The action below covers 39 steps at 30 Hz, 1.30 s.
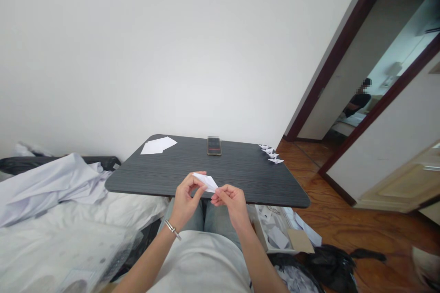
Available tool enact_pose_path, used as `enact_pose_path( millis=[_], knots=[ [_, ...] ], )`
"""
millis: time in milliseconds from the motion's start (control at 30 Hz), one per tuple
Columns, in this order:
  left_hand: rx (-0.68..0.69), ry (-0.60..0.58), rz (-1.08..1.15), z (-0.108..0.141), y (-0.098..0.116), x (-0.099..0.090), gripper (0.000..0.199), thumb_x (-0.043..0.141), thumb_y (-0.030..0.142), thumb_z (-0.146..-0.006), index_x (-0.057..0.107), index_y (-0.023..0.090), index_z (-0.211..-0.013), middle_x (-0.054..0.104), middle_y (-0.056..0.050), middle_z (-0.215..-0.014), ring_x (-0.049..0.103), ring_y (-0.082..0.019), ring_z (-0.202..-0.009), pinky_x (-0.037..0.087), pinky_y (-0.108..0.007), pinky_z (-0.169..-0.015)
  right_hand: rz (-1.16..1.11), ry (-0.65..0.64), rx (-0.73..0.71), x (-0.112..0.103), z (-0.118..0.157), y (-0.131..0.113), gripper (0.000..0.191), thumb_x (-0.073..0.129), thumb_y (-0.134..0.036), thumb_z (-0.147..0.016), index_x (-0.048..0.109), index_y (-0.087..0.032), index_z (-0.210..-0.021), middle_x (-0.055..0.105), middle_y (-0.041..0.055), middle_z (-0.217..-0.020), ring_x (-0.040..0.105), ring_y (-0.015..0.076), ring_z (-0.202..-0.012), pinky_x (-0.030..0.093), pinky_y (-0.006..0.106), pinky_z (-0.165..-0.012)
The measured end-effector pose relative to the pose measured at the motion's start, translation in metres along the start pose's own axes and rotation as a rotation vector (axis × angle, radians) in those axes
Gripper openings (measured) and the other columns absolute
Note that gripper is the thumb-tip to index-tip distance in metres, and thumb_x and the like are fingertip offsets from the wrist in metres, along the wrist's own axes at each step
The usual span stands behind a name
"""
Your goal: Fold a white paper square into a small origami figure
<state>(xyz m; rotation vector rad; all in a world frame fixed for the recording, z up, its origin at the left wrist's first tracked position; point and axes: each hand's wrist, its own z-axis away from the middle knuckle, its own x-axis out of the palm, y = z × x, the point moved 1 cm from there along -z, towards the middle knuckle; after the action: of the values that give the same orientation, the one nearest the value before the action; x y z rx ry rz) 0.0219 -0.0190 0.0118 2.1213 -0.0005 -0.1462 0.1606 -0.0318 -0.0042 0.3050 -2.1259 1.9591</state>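
Observation:
A small piece of folded white paper (pixel 208 181) is held above the front edge of the dark table (pixel 185 165). My left hand (pixel 188 194) pinches its left side between thumb and fingers. At the paper's right-hand tip, the fingers of my right hand (pixel 231 198) are closed on it. Folded paper cranes (pixel 271 154), several of them, stand in a row along the table's right side. White paper sheets (pixel 158 145) lie overlapping at the far left corner.
A phone (pixel 214 145) lies at the table's back edge by the wall. Under the right side is an open box (pixel 271 229) with papers, near black bags (pixel 332 263). White cloth (pixel 58 178) is heaped at left. Beyond the doorway sits a person (pixel 359 100).

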Motion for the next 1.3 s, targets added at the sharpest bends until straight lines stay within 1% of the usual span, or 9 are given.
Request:
enact_pose_path(
  millis=[333, 467, 633, 767, 833, 900, 967, 1133, 1300],
  knots=[
    [0.003, -0.01, 0.001, 0.0002, 0.0001, 0.0006, 0.008, 0.053, 0.016, -0.076, 0.053, 0.014, -0.068, 0.056, -0.012, -0.101, 0.053, -0.021, -0.096, 0.045, -0.029, -0.075, -0.018, 0.016, -0.011, 0.0014, 0.0023, -0.004, 0.019, 0.067, -0.029, -0.065, 0.062, -0.013, -0.058, 0.065, 0.0023, -0.052, 0.059, 0.0102, -0.044, 0.047, 0.018, -0.044],
    [-0.024, -0.007, 0.038, -0.0003, -0.0004, 0.0009, 0.009, 0.054, 0.016, -0.075, 0.052, 0.014, -0.067, 0.056, -0.011, -0.101, 0.054, -0.02, -0.095, 0.044, -0.028, -0.076, -0.017, 0.014, -0.01, 0.0016, 0.0029, -0.0049, 0.019, 0.067, -0.029, -0.065, 0.061, -0.013, -0.057, 0.065, 0.0022, -0.052, 0.058, 0.0103, -0.044, 0.047, 0.019, -0.045],
    [-0.06, 0.036, 0.083, -0.0001, -0.0018, 0.0038, 0.008, 0.056, 0.017, -0.074, 0.054, 0.014, -0.066, 0.057, -0.01, -0.097, 0.054, -0.019, -0.094, 0.043, -0.027, -0.076, -0.005, 0.016, -0.02, 0.0023, 0.0036, -0.0054, 0.02, 0.066, -0.03, -0.065, 0.061, -0.013, -0.057, 0.064, 0.0018, -0.051, 0.058, 0.0101, -0.043, 0.046, 0.018, -0.044],
    [-0.121, 0.046, 0.17, 0.0, -0.0067, 0.0059, 0.007, 0.06, 0.02, -0.07, 0.056, 0.014, -0.073, 0.056, -0.009, -0.105, 0.055, -0.017, -0.087, 0.044, -0.027, -0.073, -0.003, 0.013, -0.023, 0.003, 0.004, -0.0046, 0.021, 0.066, -0.031, -0.066, 0.061, -0.013, -0.056, 0.063, 0.0013, -0.049, 0.057, 0.0095, -0.042, 0.046, 0.017, -0.042],
    [-0.146, 0.019, 0.17, -0.0003, -0.0088, 0.006, 0.01, 0.062, 0.021, -0.068, 0.056, 0.014, -0.072, 0.059, -0.007, -0.097, 0.056, -0.016, -0.081, 0.045, -0.026, -0.071, 0.001, 0.0, -0.019, 0.0032, 0.0038, -0.0037, 0.022, 0.066, -0.032, -0.066, 0.06, -0.013, -0.055, 0.063, 0.0013, -0.049, 0.057, 0.0096, -0.042, 0.046, 0.018, -0.042],
    [-0.155, 0.003, 0.14, -0.0006, -0.0093, 0.0054, 0.01, 0.063, 0.022, -0.068, 0.056, 0.014, -0.068, 0.06, -0.003, -0.079, 0.055, -0.014, -0.072, 0.044, -0.025, -0.066, 0.008, -0.015, -0.015, 0.003, 0.0032, -0.0032, 0.022, 0.066, -0.032, -0.066, 0.061, -0.013, -0.055, 0.063, 0.0014, -0.049, 0.057, 0.0099, -0.042, 0.046, 0.018, -0.042],
    [-0.152, 0.01, 0.116, -0.0007, -0.0083, 0.0046, 0.011, 0.062, 0.023, -0.069, 0.056, 0.014, -0.065, 0.057, 0.0, -0.065, 0.053, -0.013, -0.065, 0.043, -0.024, -0.064, 0.005, -0.03, -0.012, 0.0024, 0.0026, -0.0034, 0.023, 0.065, -0.034, -0.067, 0.062, -0.013, -0.057, 0.064, 0.0019, -0.051, 0.058, 0.0102, -0.044, 0.046, 0.018, -0.044],
    [-0.151, 0.029, 0.118, -0.0009, -0.0046, 0.0042, 0.012, 0.061, 0.024, -0.069, 0.056, 0.014, -0.065, 0.057, 0.0, -0.066, 0.053, -0.012, -0.064, 0.043, -0.023, -0.063, -0.02, -0.054, -0.001, -0.0002, 0.0024, -0.0061, 0.029, 0.059, -0.04, -0.071, 0.063, -0.013, -0.062, 0.065, 0.0038, -0.056, 0.06, 0.0119, -0.048, 0.048, 0.02, -0.046],
    [-0.165, 0.033, 0.117, -0.0008, -0.0036, 0.0043, 0.014, 0.062, 0.024, -0.069, 0.054, 0.014, -0.063, 0.054, 0.002, -0.063, 0.051, -0.011, -0.061, 0.042, -0.022, -0.061, 0.035, -0.069, -0.021, -0.0001, 0.0037, -0.007, 0.021, 0.065, -0.035, -0.067, 0.063, -0.014, -0.065, 0.066, 0.0028, -0.057, 0.06, 0.0114, -0.049, 0.048, 0.019, -0.048]
  ],
)
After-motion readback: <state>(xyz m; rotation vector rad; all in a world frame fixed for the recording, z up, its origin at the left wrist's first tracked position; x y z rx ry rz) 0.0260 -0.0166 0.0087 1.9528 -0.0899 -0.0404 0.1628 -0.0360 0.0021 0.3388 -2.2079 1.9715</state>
